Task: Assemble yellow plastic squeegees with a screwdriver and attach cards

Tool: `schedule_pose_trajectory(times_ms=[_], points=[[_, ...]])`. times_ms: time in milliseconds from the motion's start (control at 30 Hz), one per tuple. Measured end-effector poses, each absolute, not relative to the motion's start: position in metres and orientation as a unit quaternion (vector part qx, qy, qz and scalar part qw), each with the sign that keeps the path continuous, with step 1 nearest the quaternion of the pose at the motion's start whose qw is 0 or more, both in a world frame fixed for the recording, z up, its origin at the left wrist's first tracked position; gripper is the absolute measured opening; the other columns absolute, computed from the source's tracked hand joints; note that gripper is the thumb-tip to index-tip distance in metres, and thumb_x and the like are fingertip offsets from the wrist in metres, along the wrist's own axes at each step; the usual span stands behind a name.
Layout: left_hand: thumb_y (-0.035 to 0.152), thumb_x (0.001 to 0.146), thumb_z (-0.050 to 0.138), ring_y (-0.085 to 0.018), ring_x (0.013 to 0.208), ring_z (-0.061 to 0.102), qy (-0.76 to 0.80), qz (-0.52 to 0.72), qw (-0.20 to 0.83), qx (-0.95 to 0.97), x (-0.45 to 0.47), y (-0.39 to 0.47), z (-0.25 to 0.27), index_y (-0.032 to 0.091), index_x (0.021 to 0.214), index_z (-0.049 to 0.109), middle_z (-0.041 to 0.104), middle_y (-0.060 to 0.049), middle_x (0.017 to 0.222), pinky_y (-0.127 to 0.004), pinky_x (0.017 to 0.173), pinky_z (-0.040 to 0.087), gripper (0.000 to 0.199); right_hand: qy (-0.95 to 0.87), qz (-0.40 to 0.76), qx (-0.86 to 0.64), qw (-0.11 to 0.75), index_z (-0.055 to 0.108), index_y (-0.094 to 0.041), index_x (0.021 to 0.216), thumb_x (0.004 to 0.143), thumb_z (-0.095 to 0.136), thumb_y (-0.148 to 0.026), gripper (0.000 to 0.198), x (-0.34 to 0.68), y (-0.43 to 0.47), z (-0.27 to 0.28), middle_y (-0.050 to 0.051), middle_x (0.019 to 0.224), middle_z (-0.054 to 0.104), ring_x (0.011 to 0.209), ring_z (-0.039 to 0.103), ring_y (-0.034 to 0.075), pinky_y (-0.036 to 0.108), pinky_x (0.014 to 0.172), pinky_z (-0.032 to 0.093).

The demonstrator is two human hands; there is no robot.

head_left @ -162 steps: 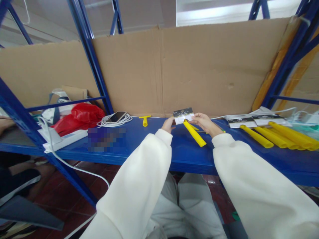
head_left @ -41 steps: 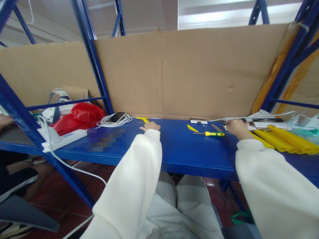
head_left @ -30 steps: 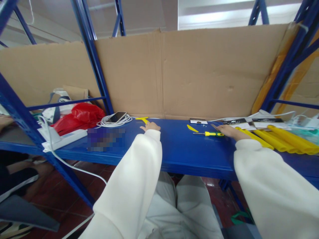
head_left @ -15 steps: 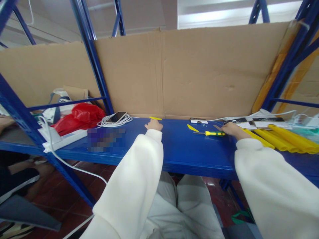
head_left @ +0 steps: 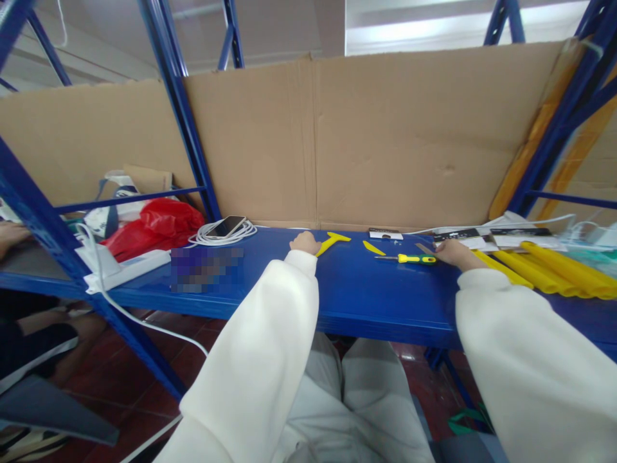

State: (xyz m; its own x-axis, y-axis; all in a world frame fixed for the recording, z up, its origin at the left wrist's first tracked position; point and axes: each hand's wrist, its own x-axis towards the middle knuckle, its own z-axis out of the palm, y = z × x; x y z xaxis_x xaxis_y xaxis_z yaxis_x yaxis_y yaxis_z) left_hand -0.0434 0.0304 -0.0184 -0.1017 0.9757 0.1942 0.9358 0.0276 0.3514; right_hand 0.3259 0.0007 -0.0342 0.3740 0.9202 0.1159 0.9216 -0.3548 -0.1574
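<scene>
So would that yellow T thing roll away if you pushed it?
Probably not far: the yellow T-shaped piece spreads wide at one end. It looks stiff, since it doesn't sag beyond the left hand. It may be light, as it's slim and looks like plastic.

The T-shaped piece (head_left: pixel 330 243) and the tubes (head_left: pixel 530 273) look like smooth yellow plastic, while the screwdriver (head_left: pixel 409 259) pairs a plastic handle with a metal shaft. The blue shelf (head_left: pixel 376 296) looks like glossy painted metal, the panel (head_left: pixel 409 135) matt cardboard, the sleeves (head_left: pixel 255 321) soft matt cloth, the red bundle (head_left: pixel 154 225) shiny, crumpled plastic.
</scene>
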Motion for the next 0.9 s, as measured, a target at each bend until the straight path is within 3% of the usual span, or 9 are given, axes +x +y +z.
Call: schedule_pose_trajectory(times_ms=[167,400,500,633,800,900], points=[[0.04,0.091,0.058,-0.027,0.114,0.067,0.688,0.178,0.063,0.701,-0.043,0.036,-0.022,0.015,0.106,0.072,0.071,-0.017,0.119,-0.029,0.091,0.051,0.032,-0.541,0.03,-0.832,0.12,0.076,-0.017,0.076,0.081,0.065,-0.035,0.022,0.328,0.004,-0.036,0.017,0.082,0.074,0.092,0.072,0.033,0.036,0.076,0.054],[0.04,0.087,0.065,-0.022,0.098,0.07,0.669,0.218,0.04,0.71,-0.04,0.035,-0.028,0.018,0.099,0.069,0.073,-0.011,0.105,-0.027,0.082,0.052,0.025,-0.539,-0.013,-0.833,0.122,0.079,-0.016,0.085,0.078,0.059,-0.017,0.021,0.325,0.004,-0.035,0.015,0.077,0.074,0.087,0.073,0.029,0.03,0.071,0.053],[0.031,0.086,0.067,-0.022,0.1,0.068,0.631,0.251,0.018,0.734,-0.032,0.034,-0.03,0.015,0.105,0.065,0.071,-0.011,0.106,-0.026,0.084,0.052,0.025,-0.55,-0.031,-0.818,0.164,0.079,-0.016,0.081,0.075,0.061,-0.015,0.018,0.324,0.003,-0.033,0.015,0.079,0.075,0.087,0.073,0.029,0.031,0.071,0.052],[0.015,0.086,0.061,-0.022,0.116,0.061,0.543,0.237,-0.027,0.805,-0.016,0.034,-0.037,0.014,0.117,0.061,0.066,-0.013,0.123,-0.03,0.099,0.047,0.031,-0.538,-0.046,-0.81,0.227,0.078,-0.015,0.082,0.075,0.062,-0.015,0.018,0.322,0.005,-0.031,0.015,0.082,0.075,0.085,0.072,0.029,0.032,0.072,0.051],[0.024,0.091,0.058,-0.029,0.128,0.055,0.519,0.149,-0.049,0.84,-0.003,0.032,-0.045,0.01,0.14,0.05,0.056,-0.018,0.14,-0.037,0.105,0.045,0.052,-0.534,-0.105,-0.786,0.294,0.077,-0.014,0.089,0.079,0.06,-0.017,0.02,0.308,0.008,-0.026,0.016,0.088,0.075,0.087,0.071,0.028,0.032,0.073,0.05],[0.018,0.093,0.051,-0.029,0.126,0.058,0.535,0.133,-0.038,0.833,-0.001,0.032,-0.045,0.011,0.141,0.052,0.059,-0.018,0.138,-0.039,0.105,0.046,0.048,-0.544,-0.118,-0.765,0.324,0.076,-0.014,0.093,0.081,0.058,-0.018,0.022,0.285,0.009,-0.018,0.015,0.091,0.075,0.088,0.07,0.027,0.031,0.074,0.05]])
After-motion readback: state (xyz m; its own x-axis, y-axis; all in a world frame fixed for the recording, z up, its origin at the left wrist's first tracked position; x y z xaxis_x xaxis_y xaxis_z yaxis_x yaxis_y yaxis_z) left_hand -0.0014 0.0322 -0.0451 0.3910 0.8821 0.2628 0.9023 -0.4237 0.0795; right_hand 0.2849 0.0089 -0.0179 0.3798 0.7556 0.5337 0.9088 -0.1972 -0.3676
